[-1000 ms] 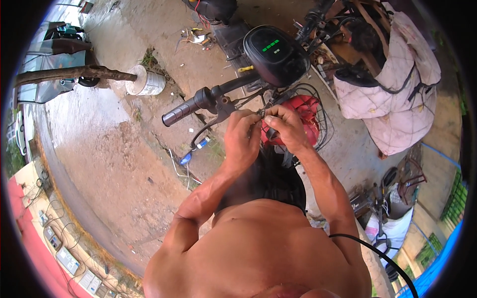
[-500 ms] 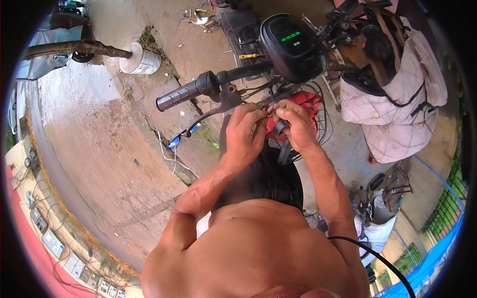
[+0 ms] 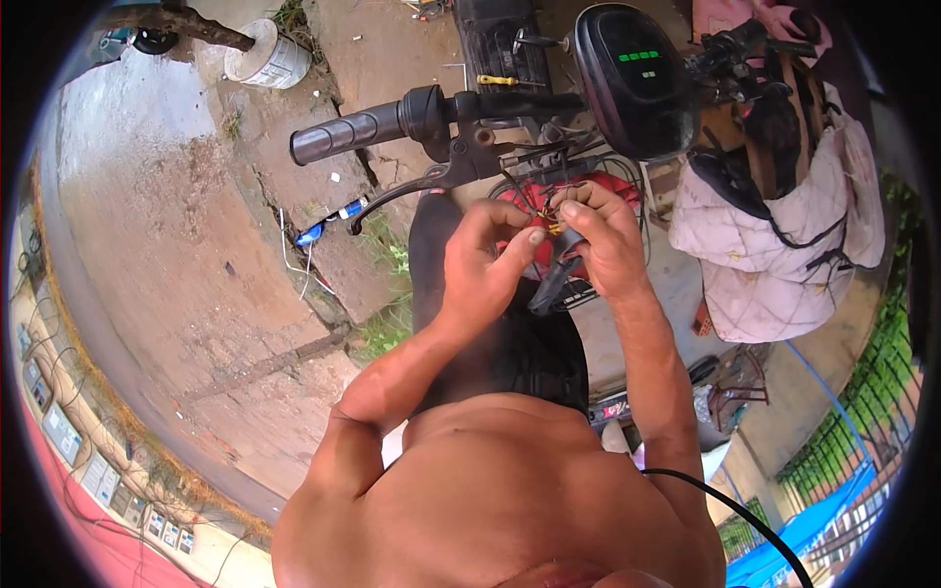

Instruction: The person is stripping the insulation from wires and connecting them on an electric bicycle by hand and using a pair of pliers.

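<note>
Below the handlebar (image 3: 372, 127), my left hand (image 3: 485, 255) curls its fingers at a bunch of thin wires (image 3: 551, 227), yellow and dark, with the thumb pressed toward the fingertips. From the other side my right hand (image 3: 610, 245) pinches the same wires between thumb and forefinger. A dark grey, ring-like piece, perhaps a roll of tape, sits against the right palm, partly hidden by the fingers. Under it hangs a flat black piece (image 3: 555, 288). Behind the hands, a red bag or cloth (image 3: 619, 196) fills a black wire basket.
A black display (image 3: 637, 83) with green lights tops the handlebar, whose brake lever (image 3: 402, 186) juts left. A yellow-handled screwdriver (image 3: 498, 80) lies beyond. At right stands another bike with a pale quilted cover (image 3: 765, 235). A white bucket (image 3: 270, 57) stands far left.
The view has shifted, bringing the handlebar and display nearer. My hands are slightly farther apart, and the yellow wires between them now show. Both hands stay at the wires.
</note>
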Action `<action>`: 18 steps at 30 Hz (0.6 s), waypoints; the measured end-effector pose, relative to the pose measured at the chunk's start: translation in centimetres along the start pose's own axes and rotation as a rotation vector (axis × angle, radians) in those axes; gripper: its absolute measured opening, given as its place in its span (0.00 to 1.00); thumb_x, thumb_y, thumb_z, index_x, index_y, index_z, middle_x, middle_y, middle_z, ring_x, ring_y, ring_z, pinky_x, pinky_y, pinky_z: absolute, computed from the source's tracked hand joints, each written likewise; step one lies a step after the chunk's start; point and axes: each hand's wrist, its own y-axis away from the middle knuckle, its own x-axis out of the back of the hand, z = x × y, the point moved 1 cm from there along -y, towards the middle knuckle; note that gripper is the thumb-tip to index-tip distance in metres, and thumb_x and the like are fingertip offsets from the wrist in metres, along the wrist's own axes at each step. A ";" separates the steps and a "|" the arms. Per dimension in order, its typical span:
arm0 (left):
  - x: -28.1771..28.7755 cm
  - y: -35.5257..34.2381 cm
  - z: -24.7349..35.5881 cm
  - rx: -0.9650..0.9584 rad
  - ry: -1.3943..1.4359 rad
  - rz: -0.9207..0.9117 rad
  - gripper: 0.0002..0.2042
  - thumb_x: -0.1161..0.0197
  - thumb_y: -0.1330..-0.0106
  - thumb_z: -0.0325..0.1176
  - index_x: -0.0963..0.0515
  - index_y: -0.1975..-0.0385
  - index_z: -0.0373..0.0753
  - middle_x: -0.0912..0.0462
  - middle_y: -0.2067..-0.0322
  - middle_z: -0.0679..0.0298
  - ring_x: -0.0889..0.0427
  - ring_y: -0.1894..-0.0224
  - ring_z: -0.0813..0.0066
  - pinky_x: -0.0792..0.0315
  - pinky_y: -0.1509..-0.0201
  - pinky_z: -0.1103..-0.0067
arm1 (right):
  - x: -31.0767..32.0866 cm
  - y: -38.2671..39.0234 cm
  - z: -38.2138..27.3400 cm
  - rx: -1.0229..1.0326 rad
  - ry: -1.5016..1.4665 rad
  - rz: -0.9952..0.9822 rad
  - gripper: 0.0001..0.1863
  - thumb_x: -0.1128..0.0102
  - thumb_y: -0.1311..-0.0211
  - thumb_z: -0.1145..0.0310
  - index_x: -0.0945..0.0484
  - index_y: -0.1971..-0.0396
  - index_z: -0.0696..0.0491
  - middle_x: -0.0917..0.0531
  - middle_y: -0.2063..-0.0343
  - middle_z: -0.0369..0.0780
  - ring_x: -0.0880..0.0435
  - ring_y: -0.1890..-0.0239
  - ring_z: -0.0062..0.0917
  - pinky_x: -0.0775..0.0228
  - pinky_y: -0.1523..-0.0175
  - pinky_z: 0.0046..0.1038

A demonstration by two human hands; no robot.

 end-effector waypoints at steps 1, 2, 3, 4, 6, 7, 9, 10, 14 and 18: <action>-0.4 0.0 0.0 0.289 0.282 -0.017 0.12 0.32 0.36 0.27 0.23 0.55 0.30 0.16 0.60 0.56 0.18 0.55 0.73 0.23 0.51 0.76 | -0.2 0.1 -0.2 0.030 -0.011 -0.013 0.06 0.40 0.32 0.69 0.20 0.63 0.56 0.18 0.66 0.31 0.25 0.66 0.10 0.32 0.60 0.16; -0.7 -0.3 0.3 0.319 0.382 -0.023 0.13 0.33 0.33 0.29 0.23 0.55 0.27 0.15 0.59 0.58 0.18 0.54 0.78 0.24 0.49 0.79 | -0.3 0.1 -0.3 0.060 -0.023 -0.025 0.06 0.41 0.33 0.70 0.20 0.63 0.57 0.18 0.66 0.31 0.24 0.66 0.10 0.32 0.59 0.16; -0.8 -0.6 0.5 0.323 0.386 -0.020 0.13 0.33 0.33 0.29 0.23 0.55 0.27 0.15 0.59 0.58 0.18 0.54 0.78 0.24 0.49 0.79 | -0.5 0.0 -0.2 0.054 -0.019 -0.024 0.06 0.41 0.33 0.70 0.20 0.63 0.57 0.18 0.66 0.31 0.24 0.66 0.10 0.32 0.59 0.16; -1.0 -0.9 0.6 0.332 0.444 -0.021 0.13 0.33 0.33 0.29 0.23 0.55 0.27 0.15 0.60 0.59 0.18 0.56 0.78 0.24 0.50 0.80 | -0.6 0.0 -0.1 0.084 -0.002 -0.012 0.06 0.42 0.33 0.71 0.21 0.62 0.58 0.18 0.66 0.31 0.24 0.65 0.11 0.31 0.58 0.16; -1.0 -1.5 0.0 0.350 0.464 -0.045 0.13 0.33 0.34 0.29 0.23 0.55 0.28 0.16 0.62 0.61 0.19 0.60 0.79 0.25 0.53 0.81 | -0.5 -0.1 0.0 0.110 0.018 0.002 0.06 0.42 0.33 0.73 0.21 0.62 0.59 0.18 0.66 0.32 0.23 0.65 0.11 0.30 0.57 0.16; -0.9 -1.7 -0.4 0.351 0.465 -0.044 0.13 0.33 0.34 0.29 0.23 0.55 0.28 0.16 0.62 0.61 0.19 0.60 0.79 0.25 0.53 0.81 | -0.5 -0.2 0.0 0.109 0.044 0.005 0.05 0.43 0.34 0.74 0.21 0.62 0.59 0.19 0.66 0.32 0.23 0.65 0.11 0.29 0.56 0.16; -0.9 -1.9 -1.0 0.364 0.477 -0.059 0.12 0.33 0.34 0.28 0.23 0.56 0.29 0.17 0.64 0.63 0.21 0.62 0.81 0.26 0.55 0.81 | -0.6 -0.3 0.1 0.107 0.071 0.008 0.05 0.44 0.34 0.75 0.21 0.62 0.59 0.19 0.67 0.32 0.22 0.65 0.12 0.29 0.56 0.17; -1.0 -2.0 -0.9 0.366 0.478 -0.061 0.12 0.33 0.34 0.28 0.23 0.56 0.29 0.17 0.64 0.63 0.21 0.62 0.81 0.26 0.55 0.81 | -0.8 -0.3 0.2 0.126 0.048 0.010 0.05 0.44 0.34 0.75 0.22 0.63 0.60 0.19 0.67 0.33 0.23 0.65 0.12 0.29 0.57 0.17; -1.2 -2.3 -0.9 0.360 0.532 -0.066 0.10 0.34 0.34 0.27 0.23 0.57 0.30 0.17 0.65 0.63 0.21 0.63 0.81 0.26 0.56 0.82 | -0.9 -0.4 -0.1 0.170 0.038 -0.003 0.04 0.44 0.35 0.76 0.22 0.64 0.60 0.19 0.67 0.33 0.24 0.66 0.12 0.31 0.59 0.17; -1.3 -2.4 -0.8 0.362 0.569 -0.072 0.10 0.35 0.34 0.25 0.24 0.56 0.29 0.18 0.64 0.63 0.20 0.63 0.81 0.25 0.56 0.82 | -0.6 -0.2 -0.1 0.140 0.064 0.014 0.04 0.44 0.36 0.77 0.22 0.65 0.60 0.19 0.68 0.33 0.24 0.66 0.12 0.31 0.59 0.17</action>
